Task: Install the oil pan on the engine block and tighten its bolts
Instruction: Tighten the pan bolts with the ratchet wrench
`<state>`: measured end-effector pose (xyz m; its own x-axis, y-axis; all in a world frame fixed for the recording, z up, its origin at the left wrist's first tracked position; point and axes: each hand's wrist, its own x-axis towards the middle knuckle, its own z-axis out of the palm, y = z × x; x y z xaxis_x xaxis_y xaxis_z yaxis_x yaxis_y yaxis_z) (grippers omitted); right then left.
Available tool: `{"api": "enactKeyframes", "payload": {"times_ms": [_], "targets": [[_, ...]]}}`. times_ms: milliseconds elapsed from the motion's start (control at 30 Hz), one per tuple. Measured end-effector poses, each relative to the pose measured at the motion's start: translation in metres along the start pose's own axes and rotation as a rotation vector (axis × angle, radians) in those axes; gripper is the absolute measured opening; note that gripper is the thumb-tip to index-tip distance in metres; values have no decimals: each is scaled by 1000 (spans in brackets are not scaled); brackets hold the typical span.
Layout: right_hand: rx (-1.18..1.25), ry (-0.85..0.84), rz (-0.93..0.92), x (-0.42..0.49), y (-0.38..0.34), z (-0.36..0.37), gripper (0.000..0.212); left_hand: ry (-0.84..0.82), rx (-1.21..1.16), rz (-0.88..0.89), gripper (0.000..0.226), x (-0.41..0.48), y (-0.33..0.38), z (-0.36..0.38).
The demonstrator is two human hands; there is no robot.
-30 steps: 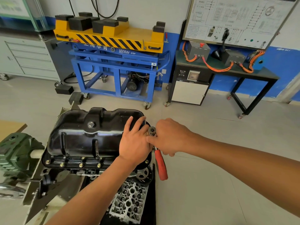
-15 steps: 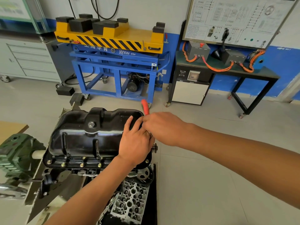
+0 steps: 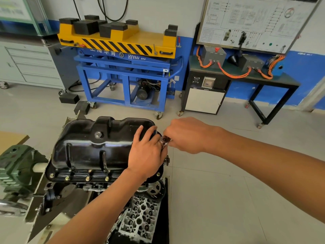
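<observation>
Two swings of the ratchet (image 3: pixel 164 139) within a second: the right hand (image 3: pixel 186 135), curled round its now-hidden handle, turns it at the right end of the oil pan (image 3: pixel 91 148), seated on the engine block (image 3: pixel 95 186), while the flat left hand (image 3: pixel 146 152) steadies the pan, so bolt-tightening seems underway.

The oil pan (image 3: pixel 98 147) sits on top of the engine block (image 3: pixel 91 187) in front of me, with a row of bolts (image 3: pixel 87 178) along its near edge. My left grip (image 3: pixel 146 154) lies on the pan's right end. Just right of it, my right grip (image 3: pixel 186 134) wraps round the ratchet (image 3: pixel 164 140), whose head sits between the two. A cylinder head (image 3: pixel 140 217) lies below the block, nearer me, and a gearbox (image 3: pixel 17 168) stands left of the pan. Behind, a lift cart (image 3: pixel 123 67) stands mid-floor, with a drawer cabinet (image 3: pixel 31 64) on its left and a tabletop (image 3: pixel 246 80) on its right, under a board (image 3: pixel 255 20).
</observation>
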<state>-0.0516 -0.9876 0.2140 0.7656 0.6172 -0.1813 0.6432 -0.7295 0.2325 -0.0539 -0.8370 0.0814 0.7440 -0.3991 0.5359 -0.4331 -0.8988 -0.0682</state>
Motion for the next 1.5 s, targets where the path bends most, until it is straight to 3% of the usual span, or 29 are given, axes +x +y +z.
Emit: {"api": "enactKeyframes", "payload": {"times_ms": [233,500,700,800,967,1100,1267,1367,1500], "targets": [[211,39,148,-2,-10,6,39,19,-3,11,37,-1,1,-4],[500,76,322,2,-31,17,35,-15,-4,45,42,-2,0,-6],[792,-56,401,4,-32,17,16,-4,18,70,31,-3,-2,-5],[858,-93,429,3,-34,18,13,-49,24,56,37,-1,-1,-5],[778,-50,383,1,-36,18,13,-91,18,42,39,0,-1,-7],[622,-84,301,0,-30,9,11,-41,-5,50,21,0,-1,-9],[267,-42,167,-5,-21,1,9,-42,-26,10,39,0,0,-9],[42,60,85,0,-18,3,31,-16,-34,15,41,0,0,-8],[-5,124,-123,7,-13,7,43,-25,-11,9,47,0,1,-9]]}}
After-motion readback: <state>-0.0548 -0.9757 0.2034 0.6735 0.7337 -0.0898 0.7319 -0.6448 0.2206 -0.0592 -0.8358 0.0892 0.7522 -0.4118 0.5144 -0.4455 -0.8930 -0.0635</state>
